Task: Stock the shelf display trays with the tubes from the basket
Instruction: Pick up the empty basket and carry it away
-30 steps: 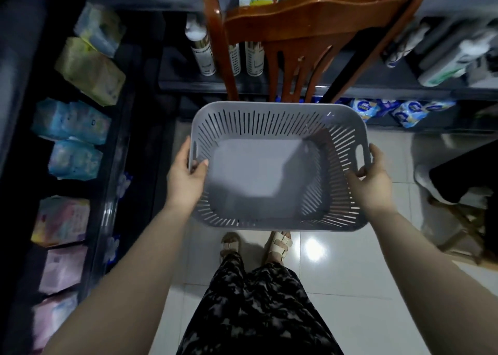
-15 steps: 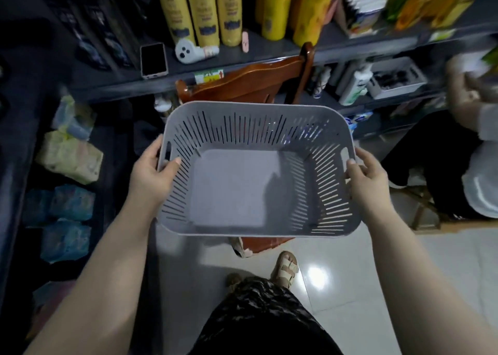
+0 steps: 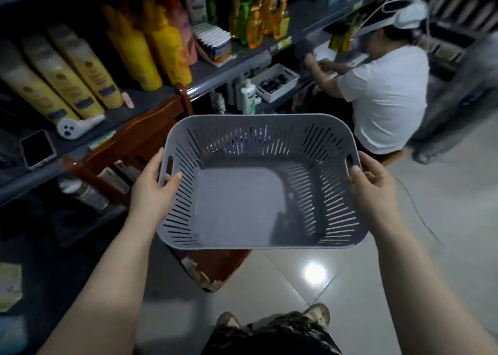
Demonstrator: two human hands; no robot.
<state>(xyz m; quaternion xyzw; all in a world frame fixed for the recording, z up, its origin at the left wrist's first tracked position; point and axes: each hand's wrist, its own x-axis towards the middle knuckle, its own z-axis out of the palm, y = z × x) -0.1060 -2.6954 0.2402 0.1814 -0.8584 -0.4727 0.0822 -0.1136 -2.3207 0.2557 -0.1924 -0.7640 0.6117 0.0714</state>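
A grey slotted plastic basket [image 3: 242,201] is held in the air in front of me, and nothing lies in it. My left hand [image 3: 153,190] grips its left rim with the thumb inside the wall. My right hand [image 3: 373,187] grips the right rim by the handle slot. A display tray of upright tubes [image 3: 214,43] stands on the upper shelf, and a white tray of dark items [image 3: 277,82] sits on the shelf below.
A wooden chair [image 3: 140,139] stands under the basket against the shelves. Yellow bottles [image 3: 89,69] line the upper shelf, with a phone [image 3: 37,148] on its edge. A seated person in a white shirt [image 3: 385,96] works at the right. Tiled floor [image 3: 350,287] lies below.
The view has swung up and to the right: the upper shelf and the seated person have come into sight. Both hands keep their grip on the basket, now higher and over the chair.
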